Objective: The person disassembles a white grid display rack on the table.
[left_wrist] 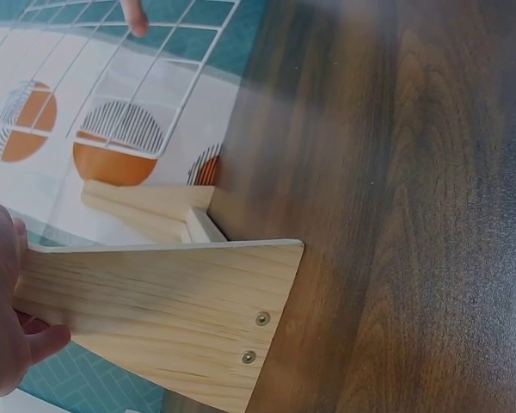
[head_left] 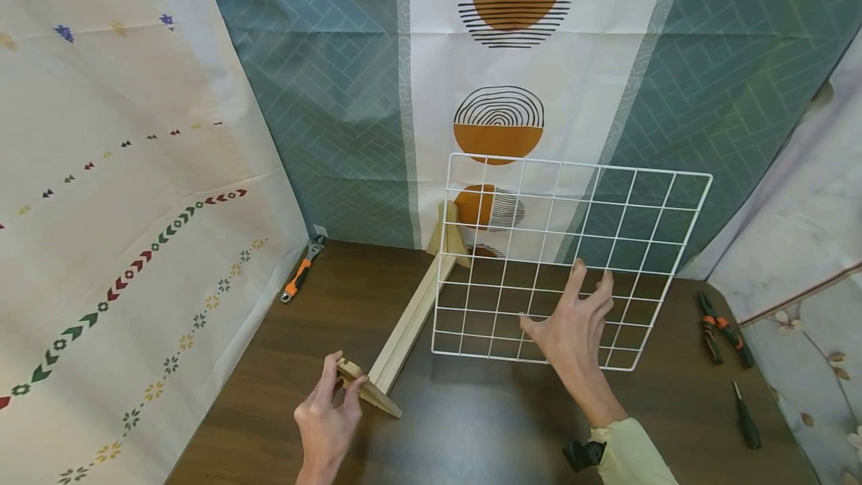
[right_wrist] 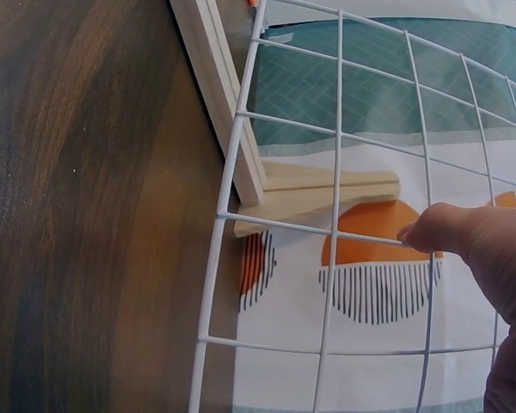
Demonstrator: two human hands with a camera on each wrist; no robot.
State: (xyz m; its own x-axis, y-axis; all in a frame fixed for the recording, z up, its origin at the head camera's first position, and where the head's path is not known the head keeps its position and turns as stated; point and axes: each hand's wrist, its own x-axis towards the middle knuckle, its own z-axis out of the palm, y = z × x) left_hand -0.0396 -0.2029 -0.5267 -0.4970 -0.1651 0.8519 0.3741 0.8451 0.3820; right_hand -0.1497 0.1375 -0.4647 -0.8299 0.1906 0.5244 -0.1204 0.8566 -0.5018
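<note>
My left hand (head_left: 326, 421) pinches the upper part of a tapered wooden end board (head_left: 373, 393), thumb on one face and fingers on the other. Two screw heads (left_wrist: 256, 337) show on that board in the left wrist view. A long pale wooden rail (head_left: 412, 320) runs from it to a matching far end board (head_left: 438, 234), forming one stand on the table. My right hand (head_left: 575, 331) grips a white wire grid panel (right_wrist: 221, 215), which is tilted up just right of the rail. Its thumb (right_wrist: 447, 228) presses on a wire, fingers spread across the mesh.
An adjustable wrench (head_left: 303, 269) with an orange handle lies at the back left. Pliers (head_left: 723, 331) and a screwdriver (head_left: 746, 418) lie along the right edge of the dark wooden table (head_left: 269, 395). Patterned cloths (head_left: 323, 96) hang behind and at both sides.
</note>
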